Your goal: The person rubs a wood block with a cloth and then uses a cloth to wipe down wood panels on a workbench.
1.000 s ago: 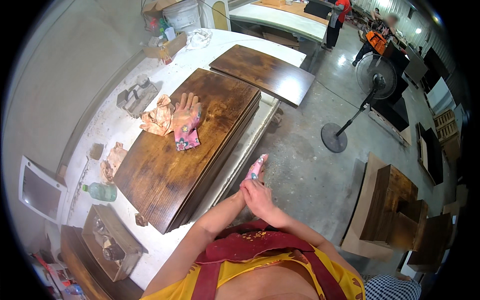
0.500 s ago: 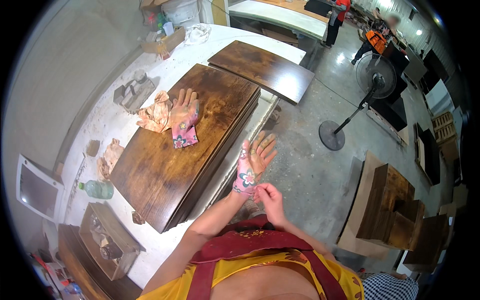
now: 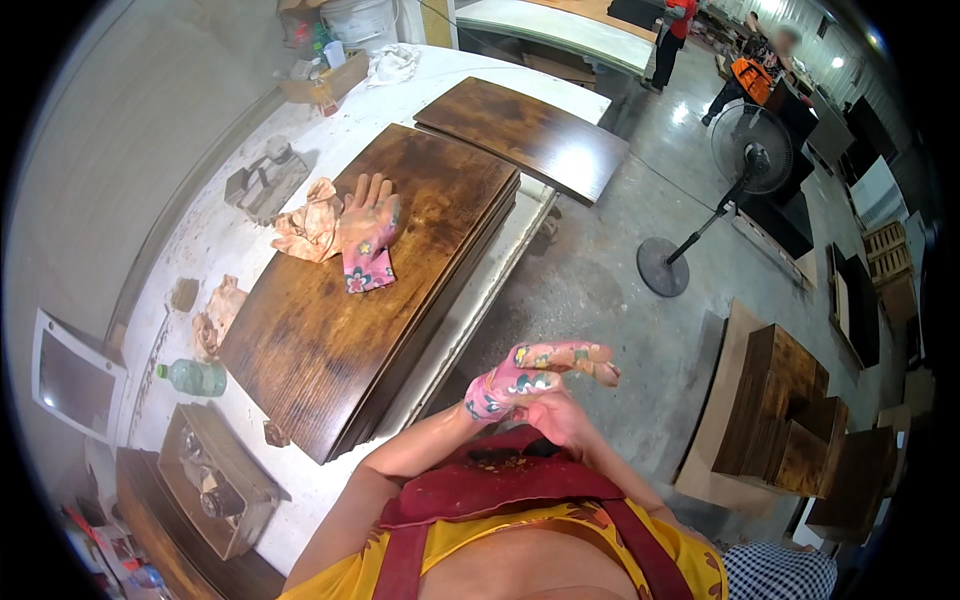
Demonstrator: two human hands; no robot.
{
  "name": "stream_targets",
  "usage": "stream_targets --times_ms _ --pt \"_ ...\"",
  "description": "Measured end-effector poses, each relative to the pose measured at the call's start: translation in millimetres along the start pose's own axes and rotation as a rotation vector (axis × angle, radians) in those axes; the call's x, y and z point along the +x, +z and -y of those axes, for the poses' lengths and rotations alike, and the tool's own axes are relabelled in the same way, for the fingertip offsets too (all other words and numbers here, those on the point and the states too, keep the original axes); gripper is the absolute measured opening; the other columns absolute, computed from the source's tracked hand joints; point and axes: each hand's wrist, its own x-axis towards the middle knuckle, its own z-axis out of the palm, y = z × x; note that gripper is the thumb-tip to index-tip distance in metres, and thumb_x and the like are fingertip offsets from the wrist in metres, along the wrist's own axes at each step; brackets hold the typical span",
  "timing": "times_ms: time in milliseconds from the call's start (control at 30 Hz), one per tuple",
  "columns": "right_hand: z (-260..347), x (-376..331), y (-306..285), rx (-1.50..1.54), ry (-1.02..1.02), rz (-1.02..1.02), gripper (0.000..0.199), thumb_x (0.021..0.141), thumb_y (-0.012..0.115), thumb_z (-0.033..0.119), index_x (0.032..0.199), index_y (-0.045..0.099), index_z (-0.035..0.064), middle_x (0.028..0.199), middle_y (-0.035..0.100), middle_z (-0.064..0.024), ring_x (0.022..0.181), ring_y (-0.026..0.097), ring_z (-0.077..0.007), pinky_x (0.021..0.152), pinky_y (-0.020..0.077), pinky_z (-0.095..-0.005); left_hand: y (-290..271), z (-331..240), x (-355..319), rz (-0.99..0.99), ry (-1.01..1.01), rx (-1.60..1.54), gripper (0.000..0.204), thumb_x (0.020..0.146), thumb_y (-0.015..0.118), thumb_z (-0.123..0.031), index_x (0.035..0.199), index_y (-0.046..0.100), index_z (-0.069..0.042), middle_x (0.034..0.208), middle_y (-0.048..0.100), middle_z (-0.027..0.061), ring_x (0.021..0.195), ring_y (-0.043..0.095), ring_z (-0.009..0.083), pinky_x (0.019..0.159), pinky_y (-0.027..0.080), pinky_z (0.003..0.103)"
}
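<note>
My left hand (image 3: 545, 372) wears a pink floral work glove with a stained palm; its fingers stretch out to the right. Just below it, my bare right hand (image 3: 556, 416) is closed against the palm side of that glove, its fingertips partly hidden. The matching glove (image 3: 369, 235) lies empty on a stack of dark brown wooden boards (image 3: 330, 340). Beside that glove is a crumpled, stained orange-white cloth (image 3: 313, 222).
The white worktable (image 3: 300, 500) bears another brown board (image 3: 520, 130), a green-tinted bottle (image 3: 195, 378), a wooden tray (image 3: 220, 480) and a metal holder (image 3: 268, 182). To the right stand a floor fan (image 3: 752, 150) and stacked wooden pieces (image 3: 775, 410). Two people are farther back.
My gloved left hand has turned from palm up, fingers pointing away, to fingers pointing right. My right hand has moved from the glove's cuff up to its palm side.
</note>
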Motion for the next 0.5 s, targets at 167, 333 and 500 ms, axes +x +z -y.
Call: stream_targets --times_ms 167,333,500 --pt "13 -10 36 0.314 0.178 -0.087 0.034 0.092 0.053 0.023 0.121 0.048 0.0074 0.115 0.055 -0.0040 0.101 0.055 -0.0158 0.078 0.0473 -0.0310 1 5 -3 0.170 0.117 0.022 0.061 0.081 0.061 -0.034 0.124 0.049 0.007 0.117 0.055 0.0255 0.115 0.050 0.0357 0.100 0.034 0.043" --pt "13 -3 42 0.408 0.362 -0.012 0.027 0.092 0.050 0.029 0.110 0.052 0.0089 0.096 0.054 -0.0010 0.077 0.052 -0.0120 0.064 0.0444 -0.0268 3 -7 -13 0.227 0.179 -0.042 0.058 0.083 0.058 -0.027 0.127 0.045 0.010 0.119 0.054 0.0264 0.116 0.050 0.0366 0.100 0.033 0.046" --pt "-31 11 -22 0.723 0.481 0.568 0.032 0.091 0.048 0.037 0.101 0.055 0.0081 0.084 0.051 0.0009 0.063 0.043 -0.0093 0.050 0.0322 -0.0261 13 -5 -11 0.277 0.319 -0.235 0.055 0.083 0.058 -0.025 0.125 0.047 0.010 0.117 0.053 0.0287 0.114 0.049 0.0393 0.099 0.035 0.046"
